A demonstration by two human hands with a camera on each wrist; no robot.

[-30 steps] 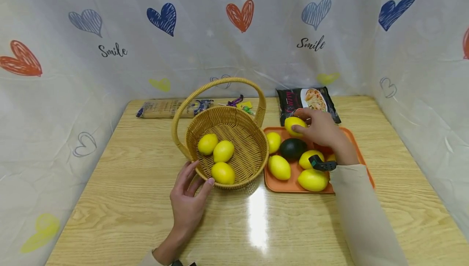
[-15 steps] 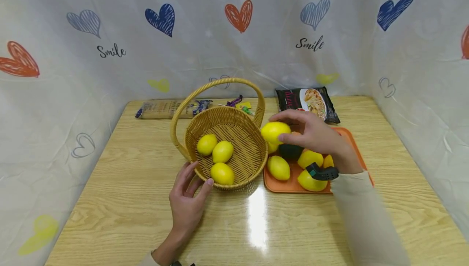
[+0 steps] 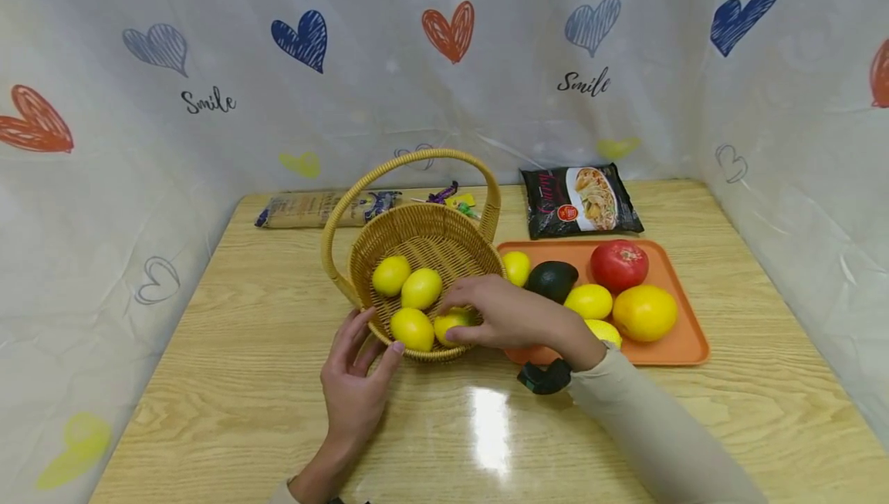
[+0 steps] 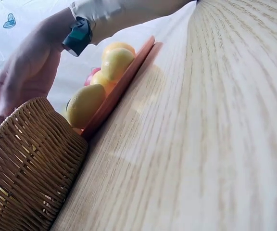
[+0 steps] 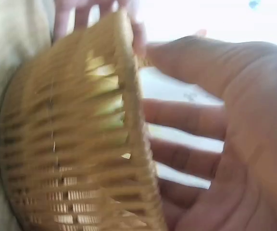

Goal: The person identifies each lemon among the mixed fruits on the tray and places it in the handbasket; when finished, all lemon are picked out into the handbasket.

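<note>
A wicker basket with a tall arched handle holds several lemons. My left hand grips its front left rim, thumb and fingertips at the edge. Reaching over the right side of the rim, my right hand holds another lemon low in the basket, close beside the front one. In the right wrist view its fingers extend past the woven rim, and the lemon shows only blurred through the weave. The left wrist view has the right hand above the basket wall.
An orange tray right of the basket carries several lemons, a dark avocado, a red pomegranate and a larger yellow fruit. Behind are a black noodle packet, a long brown packet and small wrapped sweets.
My right hand has carried the lemon from above the tray leftward and down into the basket, uncovering the pomegranate and yellow fruit. My left hand has stayed at the rim.
</note>
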